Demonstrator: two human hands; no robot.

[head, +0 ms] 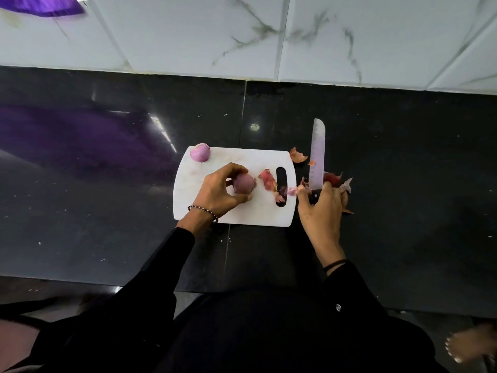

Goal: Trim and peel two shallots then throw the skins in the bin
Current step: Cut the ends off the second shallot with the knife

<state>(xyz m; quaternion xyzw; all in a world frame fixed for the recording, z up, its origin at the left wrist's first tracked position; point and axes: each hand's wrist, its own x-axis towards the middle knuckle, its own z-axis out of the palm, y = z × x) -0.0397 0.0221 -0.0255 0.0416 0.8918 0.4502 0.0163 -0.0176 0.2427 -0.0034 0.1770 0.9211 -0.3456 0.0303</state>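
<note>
A white cutting board (236,211) lies on the black counter. My left hand (219,191) grips a reddish shallot (244,183) at the board's middle. A peeled pink shallot (199,152) sits on the board's far left corner. My right hand (321,208) is just right of the board, closed on the handle of a knife (316,154) whose blade points away from me over the counter. Loose skins lie on the board (269,180), beside its far right corner (298,155) and under the blade by my right hand (334,180).
The black counter (107,211) runs to a white marble-tiled wall (269,36). A purple object (45,6) shows at the top left corner, with its reflection on the counter. A bare foot (468,345) is at the bottom right, below the counter edge.
</note>
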